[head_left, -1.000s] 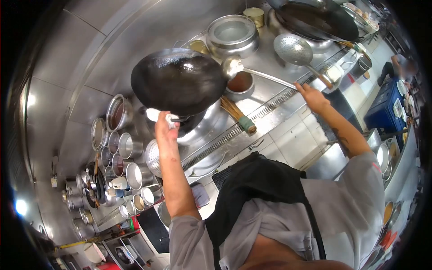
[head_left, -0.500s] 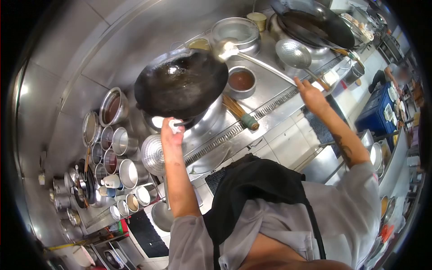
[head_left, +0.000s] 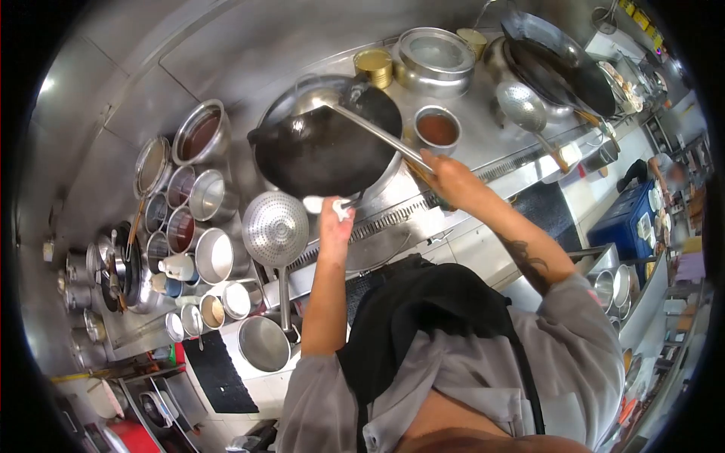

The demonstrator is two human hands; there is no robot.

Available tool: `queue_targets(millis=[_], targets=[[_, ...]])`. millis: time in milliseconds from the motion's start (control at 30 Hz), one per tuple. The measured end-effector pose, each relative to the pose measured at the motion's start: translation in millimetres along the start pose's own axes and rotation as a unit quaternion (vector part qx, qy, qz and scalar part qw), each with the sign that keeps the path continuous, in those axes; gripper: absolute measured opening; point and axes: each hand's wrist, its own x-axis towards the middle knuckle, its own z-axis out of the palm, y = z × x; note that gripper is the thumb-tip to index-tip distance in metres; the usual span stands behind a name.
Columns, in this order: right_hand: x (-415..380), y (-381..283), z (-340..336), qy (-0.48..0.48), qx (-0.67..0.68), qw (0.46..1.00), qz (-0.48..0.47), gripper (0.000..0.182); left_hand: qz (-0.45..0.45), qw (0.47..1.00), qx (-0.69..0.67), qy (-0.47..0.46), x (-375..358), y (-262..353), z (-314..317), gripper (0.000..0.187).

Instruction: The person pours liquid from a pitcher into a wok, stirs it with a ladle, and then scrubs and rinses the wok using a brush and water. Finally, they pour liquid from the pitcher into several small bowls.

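A large black wok sits over the burner in front of me. My left hand is closed around its handle through a white cloth. My right hand grips the long handle of a ladle, whose bowl is over the far side of the wok. Just below the wok and left of my left hand is a perforated skimmer. To the wok's right stands a small pot of reddish-brown liquid. What the wok holds is hard to make out.
A lidded steel pot and a gold can stand behind. Farther right are a second wok and another strainer. Several steel containers crowd the left side. A person is at far right.
The ladle has swung from beside the lidded pot to over the wok, with my right hand moving left and nearer. The wok has come down from its tilted position. The view has shifted too.
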Motion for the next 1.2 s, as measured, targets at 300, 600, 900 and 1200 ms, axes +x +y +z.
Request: queue_targets(millis=[300,600,900,1200], targets=[[19.5,30.1,135.1,0.005,-0.138,0.99,-0.006,0.049,-0.012,0.99,0.123,0.065,-0.6,9.4,-10.9,0.028],[-10.7,45.7,83.0,-0.011,0.137,0.986,0.094,0.037,0.095,0.696,0.699,0.134,-120.5,55.5,-144.1,0.076],[-75.2,162.6,67.7,0.078,0.153,0.972,0.162,0.029,0.194,0.355,0.9,0.16,-108.5,13.9,-191.2,0.099],[-66.7,227.7,81.0,0.114,0.367,0.852,0.356,0.02,0.381,0.526,0.752,-0.115,-60.9,53.4,147.9,0.02]])
